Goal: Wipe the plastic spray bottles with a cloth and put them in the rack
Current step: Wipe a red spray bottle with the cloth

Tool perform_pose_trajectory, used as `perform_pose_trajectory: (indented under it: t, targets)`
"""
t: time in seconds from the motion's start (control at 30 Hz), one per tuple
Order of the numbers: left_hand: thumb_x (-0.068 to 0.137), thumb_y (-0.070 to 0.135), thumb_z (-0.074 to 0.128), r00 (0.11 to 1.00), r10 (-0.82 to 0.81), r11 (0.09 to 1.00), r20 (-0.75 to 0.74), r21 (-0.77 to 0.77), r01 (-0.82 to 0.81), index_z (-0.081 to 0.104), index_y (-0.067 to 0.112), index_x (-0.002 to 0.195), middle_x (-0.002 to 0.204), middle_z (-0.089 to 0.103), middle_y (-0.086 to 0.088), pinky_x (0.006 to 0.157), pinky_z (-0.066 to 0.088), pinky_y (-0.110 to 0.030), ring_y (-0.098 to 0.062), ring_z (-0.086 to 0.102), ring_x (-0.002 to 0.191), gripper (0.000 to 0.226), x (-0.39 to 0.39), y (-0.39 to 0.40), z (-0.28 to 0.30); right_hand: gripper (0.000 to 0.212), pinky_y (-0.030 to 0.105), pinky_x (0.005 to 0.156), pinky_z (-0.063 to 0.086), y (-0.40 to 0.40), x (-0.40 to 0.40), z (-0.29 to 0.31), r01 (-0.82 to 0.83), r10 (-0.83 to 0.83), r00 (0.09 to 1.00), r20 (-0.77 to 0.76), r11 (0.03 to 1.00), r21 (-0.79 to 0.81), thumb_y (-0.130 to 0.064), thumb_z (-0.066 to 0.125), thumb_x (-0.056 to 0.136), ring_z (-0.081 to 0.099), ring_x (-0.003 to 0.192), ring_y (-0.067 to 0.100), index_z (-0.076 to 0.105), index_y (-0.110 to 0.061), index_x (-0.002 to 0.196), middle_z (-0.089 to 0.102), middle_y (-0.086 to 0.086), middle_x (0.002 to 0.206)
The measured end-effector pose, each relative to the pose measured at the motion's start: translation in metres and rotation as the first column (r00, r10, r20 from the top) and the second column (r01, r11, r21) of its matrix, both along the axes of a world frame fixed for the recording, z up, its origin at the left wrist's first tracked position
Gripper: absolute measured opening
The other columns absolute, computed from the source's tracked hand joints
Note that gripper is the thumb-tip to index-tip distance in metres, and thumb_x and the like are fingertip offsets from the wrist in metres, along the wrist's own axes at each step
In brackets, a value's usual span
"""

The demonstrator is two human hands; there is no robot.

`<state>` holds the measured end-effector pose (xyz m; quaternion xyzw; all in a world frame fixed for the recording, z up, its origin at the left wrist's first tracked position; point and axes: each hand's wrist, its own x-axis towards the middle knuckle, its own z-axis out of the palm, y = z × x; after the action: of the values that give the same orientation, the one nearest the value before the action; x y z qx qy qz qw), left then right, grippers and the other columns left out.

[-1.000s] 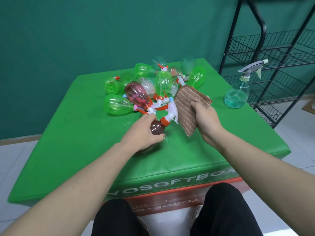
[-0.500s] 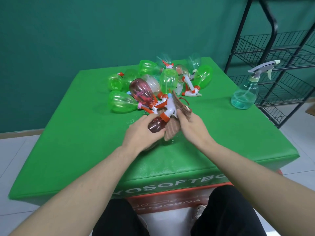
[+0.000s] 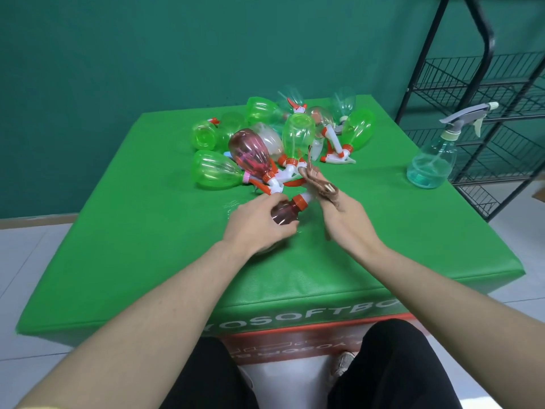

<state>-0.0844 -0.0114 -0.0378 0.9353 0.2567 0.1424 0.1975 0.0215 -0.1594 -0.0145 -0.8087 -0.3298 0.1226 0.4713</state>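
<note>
My left hand [image 3: 256,222] grips a dark red spray bottle [image 3: 285,212] lying on the green mat [image 3: 147,231]; the hand hides most of its body. Its orange collar and white head point away from me. My right hand [image 3: 343,219] holds a brown cloth [image 3: 320,187] bunched around the bottle's spray head. Behind them lies a heap of green, clear and pink spray bottles [image 3: 296,137] with orange and white heads. The black wire rack [image 3: 483,84] stands at the right of the mat.
A pale blue spray bottle [image 3: 433,163] with a grey trigger stands upright near the mat's right edge, in front of the rack. A green wall rises behind. My knees are under the mat's near edge.
My right hand brought the cloth down from flat beside the bottle and closed it over the spray head. My left hand kept its grip on the dark red bottle.
</note>
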Motion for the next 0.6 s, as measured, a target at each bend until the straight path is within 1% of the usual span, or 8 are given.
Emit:
perform_pose_trajectory:
  t: [0.1, 0.2, 0.27, 0.33, 0.37, 0.43, 0.53, 0.6]
  targets:
    - [0.079, 0.060, 0.068, 0.999, 0.043, 0.998, 0.001, -0.041, -0.043, 0.060, 0.039, 0.123, 0.107, 0.067, 0.015, 0.081, 0.053, -0.030, -0.015, 0.063, 0.093, 0.049, 0.001, 0.003, 0.001, 0.031, 0.027, 0.053, 0.037, -0.014, -0.012, -0.006, -0.016, 0.015, 0.999, -0.030, 1.000, -0.001, -0.030, 0.044, 0.107, 0.047, 0.055, 0.012, 0.060, -0.026, 0.082, 0.053, -0.009, 0.059]
    - [0.080, 0.060, 0.068, 0.999, 0.049, 0.998, -0.016, -0.049, -0.050, 0.059, 0.040, 0.122, 0.105, 0.067, 0.015, 0.081, 0.054, -0.031, -0.016, 0.064, 0.092, 0.047, 0.003, 0.001, 0.003, 0.042, 0.030, 0.056, 0.035, -0.025, -0.012, -0.004, -0.011, 0.009, 0.997, -0.078, 1.000, -0.019, -0.037, 0.046, 0.106, 0.048, 0.057, 0.019, 0.061, -0.007, 0.082, 0.054, -0.006, 0.056]
    - [0.080, 0.061, 0.068, 0.998, 0.049, 0.998, -0.033, -0.041, -0.050, 0.060, 0.040, 0.119, 0.102, 0.067, 0.015, 0.079, 0.054, -0.031, -0.016, 0.063, 0.090, 0.045, 0.003, -0.002, 0.005, 0.045, 0.030, 0.057, 0.036, -0.032, -0.005, 0.005, -0.003, 0.000, 0.993, -0.119, 1.000, -0.020, -0.038, 0.046, 0.106, 0.050, 0.060, 0.019, 0.065, -0.004, 0.085, 0.061, 0.000, 0.066]
    - [0.080, 0.061, 0.067, 0.998, 0.064, 0.996, -0.029, -0.054, -0.065, 0.060, 0.039, 0.118, 0.102, 0.067, 0.015, 0.080, 0.055, -0.032, -0.016, 0.064, 0.091, 0.045, 0.002, -0.003, 0.006, 0.034, 0.028, 0.071, 0.049, -0.036, 0.003, 0.013, 0.023, -0.014, 0.968, -0.252, 0.999, 0.032, -0.032, 0.046, 0.107, 0.062, 0.070, 0.019, 0.068, -0.011, 0.091, 0.071, 0.003, 0.085]
    - [0.079, 0.061, 0.067, 0.997, 0.075, 0.995, -0.022, -0.071, -0.076, 0.060, 0.039, 0.118, 0.103, 0.068, 0.015, 0.081, 0.055, -0.034, -0.015, 0.065, 0.092, 0.045, 0.002, -0.003, 0.006, 0.028, 0.031, 0.080, 0.054, -0.038, 0.006, 0.015, 0.058, -0.024, 0.934, -0.357, 0.995, 0.086, -0.028, 0.046, 0.107, 0.067, 0.076, 0.018, 0.067, -0.016, 0.094, 0.073, 0.004, 0.092]
    - [0.079, 0.062, 0.069, 0.997, 0.073, 0.992, -0.011, -0.103, -0.074, 0.059, 0.038, 0.120, 0.107, 0.067, 0.014, 0.085, 0.056, -0.036, -0.014, 0.064, 0.094, 0.048, -0.001, -0.003, 0.007, 0.021, 0.040, 0.091, 0.056, -0.039, 0.011, 0.016, 0.164, -0.041, 0.839, -0.542, 0.970, 0.180, -0.025, 0.046, 0.107, 0.071, 0.083, 0.021, 0.063, -0.017, 0.099, 0.074, 0.004, 0.094]
    - [0.076, 0.060, 0.073, 0.998, -0.013, 0.997, -0.055, -0.080, 0.009, 0.055, 0.032, 0.131, 0.118, 0.056, 0.009, 0.092, 0.054, -0.039, -0.016, 0.059, 0.102, 0.064, -0.006, -0.005, 0.009, 0.021, 0.044, 0.093, 0.056, -0.040, 0.015, 0.017, 0.296, 0.012, 0.687, -0.726, 0.908, 0.296, -0.023, 0.042, 0.109, 0.073, 0.094, 0.024, 0.061, -0.015, 0.110, 0.077, 0.007, 0.102]
    - [0.075, 0.056, 0.075, 0.993, -0.070, 0.997, -0.090, -0.026, 0.068, 0.049, 0.026, 0.140, 0.128, 0.044, 0.003, 0.102, 0.048, -0.041, -0.019, 0.050, 0.113, 0.076, -0.010, -0.005, 0.010, 0.022, 0.043, 0.090, 0.057, -0.039, 0.017, 0.021, 0.339, 0.042, 0.643, -0.765, 0.880, 0.334, -0.023, 0.040, 0.109, 0.073, 0.097, 0.024, 0.061, -0.015, 0.113, 0.076, 0.010, 0.110]
